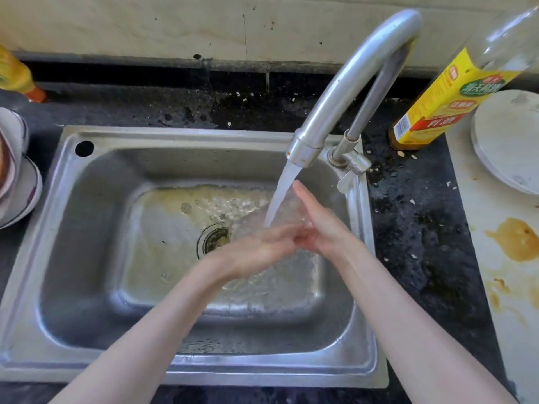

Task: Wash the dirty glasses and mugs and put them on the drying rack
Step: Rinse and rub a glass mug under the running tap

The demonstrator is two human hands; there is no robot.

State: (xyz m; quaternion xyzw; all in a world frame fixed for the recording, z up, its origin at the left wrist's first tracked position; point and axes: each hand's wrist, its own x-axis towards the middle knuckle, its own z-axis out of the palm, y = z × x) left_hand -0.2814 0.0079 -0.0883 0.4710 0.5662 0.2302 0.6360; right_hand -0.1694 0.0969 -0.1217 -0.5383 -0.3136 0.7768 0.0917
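Observation:
Over the steel sink (73, 217), my two hands meet under the water running from the tap (344, 91). A clear glass (291, 207) shows only faintly in the stream, tilted up towards the spout. My right hand (323, 228) lies along its right side with the fingers stretched upward. The bent fingers of my left hand (262, 247) press against its lower end. The splashing water blurs the outline of the glass.
Stacked bowls (14, 176) stand on the dark counter left of the sink. To the right are a yellow-labelled bottle (437, 103), white plates (507, 141) and a stained white board (507, 258). The drain (213, 240) is in the middle of the basin.

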